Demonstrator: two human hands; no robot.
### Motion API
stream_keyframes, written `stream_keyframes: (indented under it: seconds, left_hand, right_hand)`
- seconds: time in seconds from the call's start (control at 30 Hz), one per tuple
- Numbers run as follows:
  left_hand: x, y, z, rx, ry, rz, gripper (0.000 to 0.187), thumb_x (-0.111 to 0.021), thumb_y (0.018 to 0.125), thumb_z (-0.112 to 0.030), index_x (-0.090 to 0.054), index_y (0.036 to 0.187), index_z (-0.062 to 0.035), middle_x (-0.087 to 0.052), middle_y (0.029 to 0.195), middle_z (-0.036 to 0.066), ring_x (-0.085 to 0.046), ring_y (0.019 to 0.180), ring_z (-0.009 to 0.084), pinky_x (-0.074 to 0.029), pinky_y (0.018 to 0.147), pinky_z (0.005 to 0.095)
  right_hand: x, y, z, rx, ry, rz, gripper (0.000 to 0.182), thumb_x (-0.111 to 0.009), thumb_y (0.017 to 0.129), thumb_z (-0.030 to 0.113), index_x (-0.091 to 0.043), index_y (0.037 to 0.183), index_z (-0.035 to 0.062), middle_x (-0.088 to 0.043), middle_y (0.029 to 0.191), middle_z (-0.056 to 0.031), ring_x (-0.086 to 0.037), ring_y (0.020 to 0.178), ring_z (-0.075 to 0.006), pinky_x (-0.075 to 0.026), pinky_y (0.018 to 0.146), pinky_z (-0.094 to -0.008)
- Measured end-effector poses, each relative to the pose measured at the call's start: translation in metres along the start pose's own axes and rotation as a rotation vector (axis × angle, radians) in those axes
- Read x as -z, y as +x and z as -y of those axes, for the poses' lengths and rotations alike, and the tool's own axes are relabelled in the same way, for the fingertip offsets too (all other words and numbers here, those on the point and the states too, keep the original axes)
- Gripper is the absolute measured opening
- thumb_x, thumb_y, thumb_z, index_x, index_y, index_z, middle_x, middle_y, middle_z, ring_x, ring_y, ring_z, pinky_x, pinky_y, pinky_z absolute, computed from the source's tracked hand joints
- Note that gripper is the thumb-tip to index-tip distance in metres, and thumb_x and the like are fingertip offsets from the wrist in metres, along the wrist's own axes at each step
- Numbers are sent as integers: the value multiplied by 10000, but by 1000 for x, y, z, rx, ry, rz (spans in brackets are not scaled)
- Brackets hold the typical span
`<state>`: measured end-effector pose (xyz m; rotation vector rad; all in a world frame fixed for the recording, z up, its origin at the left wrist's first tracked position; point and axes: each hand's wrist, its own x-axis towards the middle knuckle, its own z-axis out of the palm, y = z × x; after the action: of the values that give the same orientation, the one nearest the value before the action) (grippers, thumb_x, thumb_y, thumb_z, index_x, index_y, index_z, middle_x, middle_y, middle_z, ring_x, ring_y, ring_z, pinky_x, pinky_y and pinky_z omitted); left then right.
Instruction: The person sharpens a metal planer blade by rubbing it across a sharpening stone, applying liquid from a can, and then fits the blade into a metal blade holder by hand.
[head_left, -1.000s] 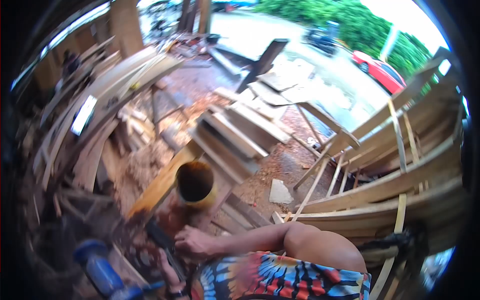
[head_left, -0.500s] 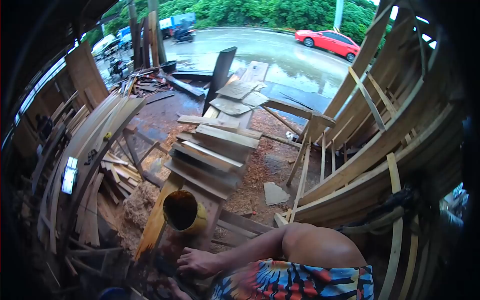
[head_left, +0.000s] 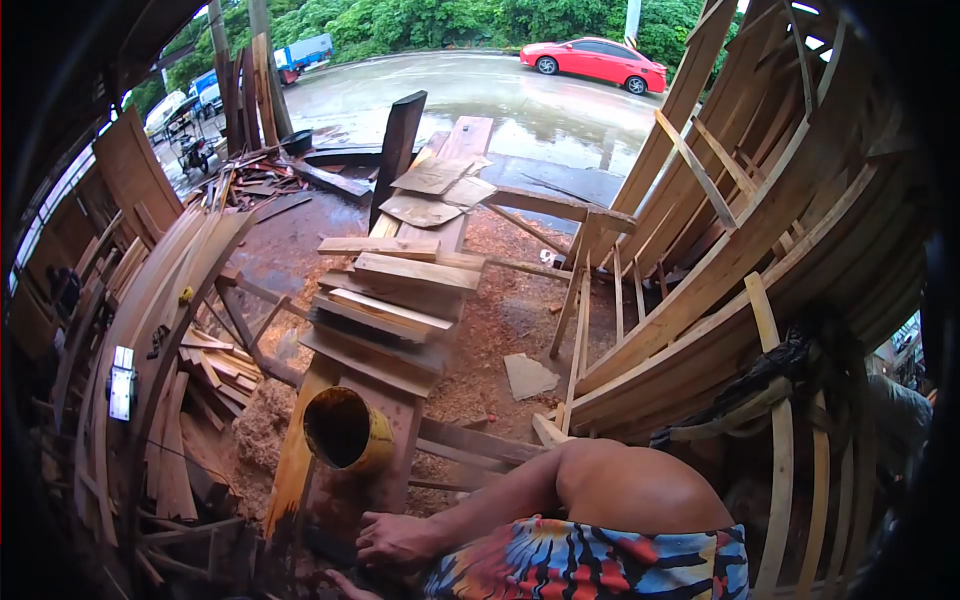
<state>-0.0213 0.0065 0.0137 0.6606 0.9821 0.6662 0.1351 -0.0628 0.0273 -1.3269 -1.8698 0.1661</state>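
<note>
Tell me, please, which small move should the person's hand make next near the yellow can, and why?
Probably lift the right hand toward the yellow can. The hand lies flat on the bench just below the can and holds nothing; the can lies tilted with its open mouth facing up. The left hand is barely visible.

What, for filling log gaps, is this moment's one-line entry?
right hand: on brown wooden plank | left hand: frame edge | yellow round can: adjacent

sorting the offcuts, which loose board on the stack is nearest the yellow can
The lowest, widest board, angled just above the yellow can; the other loose boards lie higher up the stack, toward the road.
</note>
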Motion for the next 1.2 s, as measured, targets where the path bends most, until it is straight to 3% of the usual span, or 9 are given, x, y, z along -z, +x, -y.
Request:
stream_keyframes:
  seconds: [0.2, 0.27, 0.3, 0.37, 0.5, 0.6, 0.7, 0.9, 1.2]
  left_hand:
    - [10, -10, -5, -23, -47, 7, 693, -494, 993, -606, -537, 1348, -12, -589, 1226, 63, -597, 1078, 190, -513, 906, 325]
    - [9, -15, -3, -144, 25, -36, 695, -495, 992, -607, -541, 1341, -8, -589, 1217, 60, -600, 1068, 183, -518, 895, 320]
    - [6, -15, 2, -374, 164, -128, 633, -463, 1032, -548, -546, 1319, 10, -576, 1206, 59, -588, 1060, 170, -506, 902, 306]
    - [13, -21, -7, -226, 169, -42, 622, -439, 1044, -541, -555, 1292, 17, -574, 1171, 63, -584, 1052, 173, -485, 917, 285]
    - [15, -24, -8, -291, 285, -115, 603, -441, 1042, -541, -567, 1255, 8, -575, 1154, 64, -589, 1056, 186, -483, 928, 280]
    - [16, -14, 2, -124, -107, -110, 597, -461, 1025, -565, -589, 1191, -6, -576, 1169, 67, -594, 1055, 183, -506, 897, 288]
    - [66, 27, 37, -28, -244, -32, 613, -469, 982, -647, -675, 1010, -70, -667, 1042, 70, -656, 955, 197, -548, 814, 314]
    - [43, 14, 23, -107, -204, -113, 509, -453, 1038, -543, -438, 679, -183, -449, 655, -64, -505, 619, 83, -448, 585, 252]
    - [23, 10, 3, 79, -364, -58, 557, -494, 980, -609, -574, 652, -167, -652, 728, 21, -643, 736, 177, -527, 723, 320]
  right_hand:
    - [0, -5, 3, -56, 17, 89, 195, -605, 884, 274, -598, 1011, 125, -594, 909, -45, -606, 938, -227, -378, 843, -418]
    - [-12, -9, -4, -47, 39, 75, 227, -591, 871, 272, -590, 1034, 114, -593, 904, -46, -607, 946, -230, -377, 851, -413]
    - [-8, -7, -1, -59, 51, 118, 249, -588, 866, 272, -589, 1053, 107, -602, 928, -54, -609, 966, -231, -378, 860, -414]
    - [2, -4, 5, -96, 69, 206, 295, -582, 858, 272, -588, 1093, 94, -622, 977, -70, -612, 1004, -235, -381, 877, -414]
    - [-19, -11, -5, -28, -28, 141, 399, -595, 847, 281, -581, 1185, 69, -634, 1119, -109, -605, 1088, -248, -388, 917, -415]
    - [-5, -4, 0, -27, -30, 224, 493, -645, 806, 327, -577, 1214, 59, -629, 1174, -122, -599, 1114, -261, -396, 926, -419]
    - [-7, -2, -1, -24, -25, 246, 596, -716, 732, 387, -578, 1210, 59, -629, 1160, -117, -601, 1104, -265, -405, 913, -427]
    - [-2, 3, 2, -6, -24, 316, 475, -641, 810, 322, -583, 1199, 56, -630, 1151, -114, -604, 1091, -261, -403, 912, -425]
    - [-7, 6, -9, 16, -28, 264, 415, -584, 829, 258, -596, 1189, 53, -632, 1130, -112, -608, 1090, -254, -405, 912, -411]
